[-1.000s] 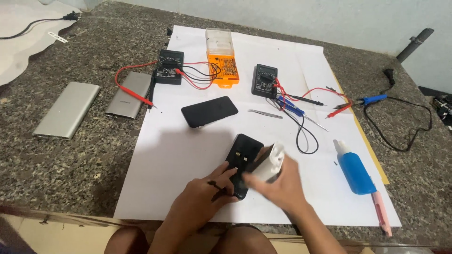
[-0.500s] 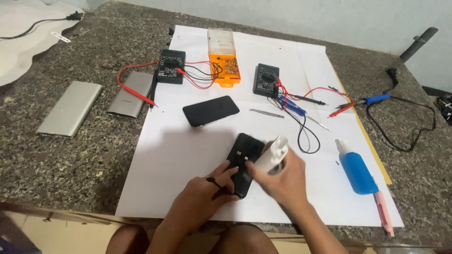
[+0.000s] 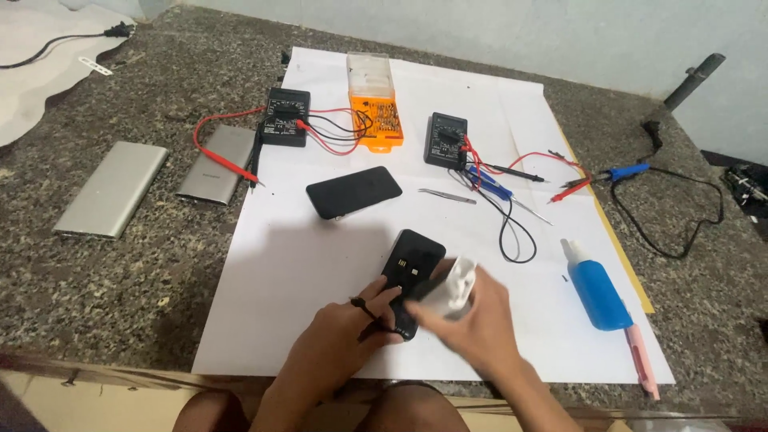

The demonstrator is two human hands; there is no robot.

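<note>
A black phone-like device point(image 3: 413, 264) lies on the white paper sheet point(image 3: 288, 264) near the table's front edge. My left hand point(image 3: 348, 332) grips its near end with the fingers pressed on its left side. My right hand point(image 3: 472, 320) holds a small white object point(image 3: 456, 288), blurred by motion, against the device's right side. A second black phone point(image 3: 354, 192) rests flat farther back on the paper.
Two black multimeters point(image 3: 286, 117) point(image 3: 446, 139) with red and black leads, an orange parts box point(image 3: 374, 114) and tweezers point(image 3: 446, 195) sit at the back. A blue bottle point(image 3: 596, 288) and pink tool point(image 3: 642, 362) lie right. Two silver power banks point(image 3: 112, 189) point(image 3: 218, 163) lie left.
My right hand with the white object has shifted slightly over the device's right side. The left hand keeps its grip in the same place.
</note>
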